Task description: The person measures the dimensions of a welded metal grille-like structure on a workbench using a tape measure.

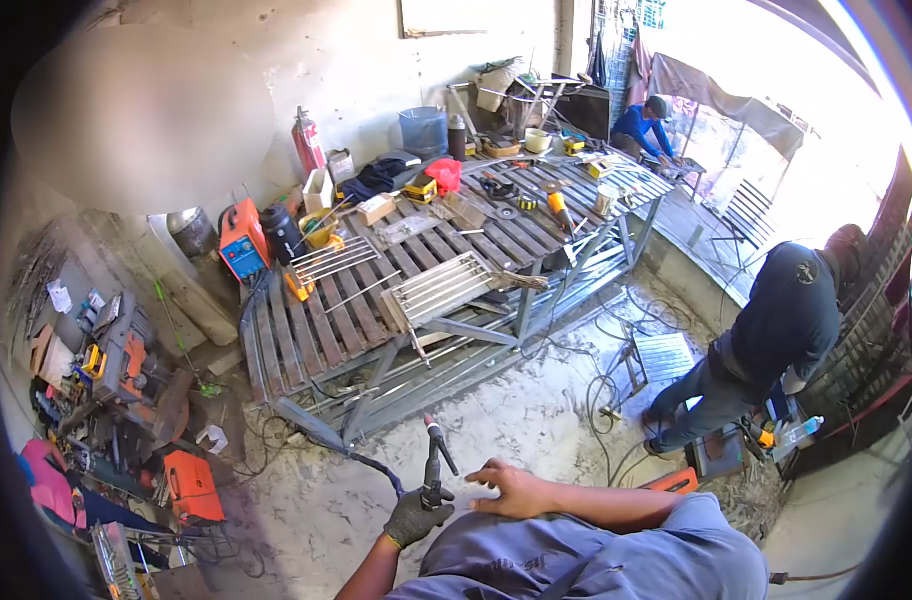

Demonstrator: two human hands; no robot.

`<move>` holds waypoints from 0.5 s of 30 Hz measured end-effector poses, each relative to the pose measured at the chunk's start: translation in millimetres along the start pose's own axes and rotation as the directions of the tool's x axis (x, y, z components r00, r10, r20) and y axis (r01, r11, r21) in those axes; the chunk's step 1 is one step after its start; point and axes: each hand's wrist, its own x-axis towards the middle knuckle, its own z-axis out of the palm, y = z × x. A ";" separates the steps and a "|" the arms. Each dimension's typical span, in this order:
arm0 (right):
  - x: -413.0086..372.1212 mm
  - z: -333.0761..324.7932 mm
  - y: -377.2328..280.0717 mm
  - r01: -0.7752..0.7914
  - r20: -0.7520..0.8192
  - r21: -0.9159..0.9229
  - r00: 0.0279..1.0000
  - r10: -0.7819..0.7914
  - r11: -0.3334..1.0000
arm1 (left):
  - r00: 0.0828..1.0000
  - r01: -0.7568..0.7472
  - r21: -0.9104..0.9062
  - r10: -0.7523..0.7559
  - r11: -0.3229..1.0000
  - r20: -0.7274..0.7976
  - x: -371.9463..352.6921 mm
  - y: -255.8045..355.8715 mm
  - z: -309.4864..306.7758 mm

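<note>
My left hand (416, 518), in a dark work glove, is closed around the handle of a TIG welding torch (433, 470). The torch stands upright in front of my body, its reddish tip pointing up and its black back cap angled down to the right. A dark cable runs from the torch toward the workbench. Bare and just right of the torch, my right hand (513, 490) has its fingers apart, apart from the torch, with nothing visible in it. Ahead, a small metal slatted frame (446, 290) rests at the near edge of the slatted workbench (326, 335).
An orange welding machine (243, 240) stands at the bench's left end, and another orange box (193, 487) sits lower left. A person in dark clothes (776, 310) bends over at right; another in blue (641, 128) works behind. Cables (604, 400) cross the floor.
</note>
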 end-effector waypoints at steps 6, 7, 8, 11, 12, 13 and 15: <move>-60.4 -96.8 96.4 -0.206 0.091 -0.308 0.965 0.245 0.929 | 0.987 0.150 0.069 -0.153 0.986 0.039 71.8 -28.0 9.8; -68.8 -111.7 124.8 -0.226 0.107 -0.348 0.954 0.279 0.910 | 0.975 0.219 0.064 -0.221 0.974 0.024 88.4 -34.8 13.4; -76.4 -131.1 141.8 -0.272 0.112 -0.375 0.936 0.335 0.886 | 0.958 0.287 0.056 -0.288 0.956 0.010 106.0 -42.1 17.1; -94.7 -191.9 194.5 -0.353 0.032 -0.433 0.913 0.406 0.830 | 0.889 0.429 0.419 -0.455 0.800 -0.042 170.1 -89.9 22.0; -100.7 -214.8 203.3 -0.390 -0.014 -0.430 0.905 0.426 0.815 | 0.876 0.412 0.623 -0.477 0.665 -0.070 188.0 -103.1 24.4; -107.5 -237.4 212.2 -0.425 -0.051 -0.426 0.893 0.448 0.798 | 0.861 0.375 0.786 -0.499 0.492 -0.098 199.7 -114.1 29.9; -116.9 -278.1 226.8 -0.450 -0.057 -0.411 0.880 0.471 0.793 | 0.771 0.060 0.978 -0.631 0.202 0.084 212.7 -126.0 36.6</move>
